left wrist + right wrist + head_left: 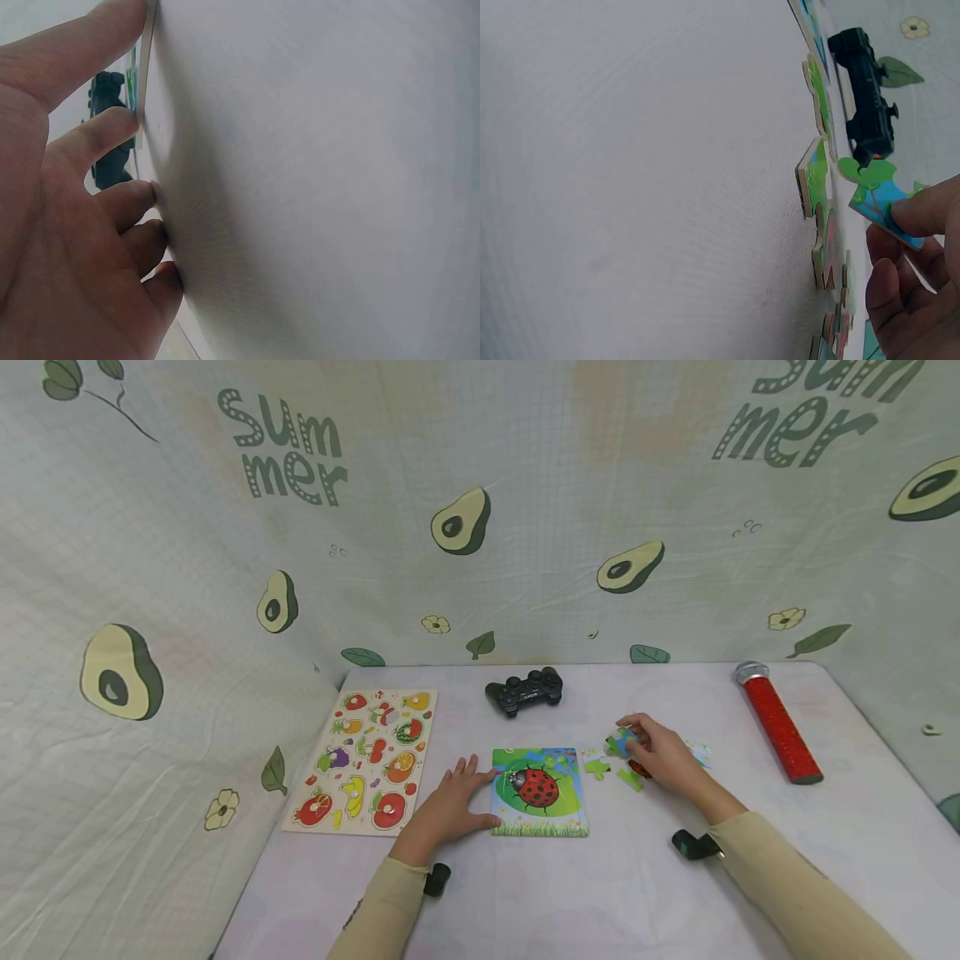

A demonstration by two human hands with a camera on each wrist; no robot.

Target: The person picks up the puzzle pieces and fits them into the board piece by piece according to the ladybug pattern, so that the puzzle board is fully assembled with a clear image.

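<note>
My right hand (660, 757) pinches a blue and green jigsaw puzzle piece (879, 196) between thumb and fingers, lifted over loose pieces. Below and around it lie several puzzle pieces, such as a green one (597, 767) and another (630, 778), partly hidden by the hand. In the middle of the table lies a square puzzle board (566, 820) with a ladybug picture. My left hand (452, 803) rests at its left edge, fingers spread, thumb and index fingertip right at the edge. In the left wrist view the other fingertips of the left hand (90, 225) rest on the table.
A fruit peg board (358, 760) lies left of the left hand. Behind the ladybug board sits a black game controller (525, 691). At the right lies a red microphone (780, 727). A printed curtain (525, 610) closes off the table's back and sides.
</note>
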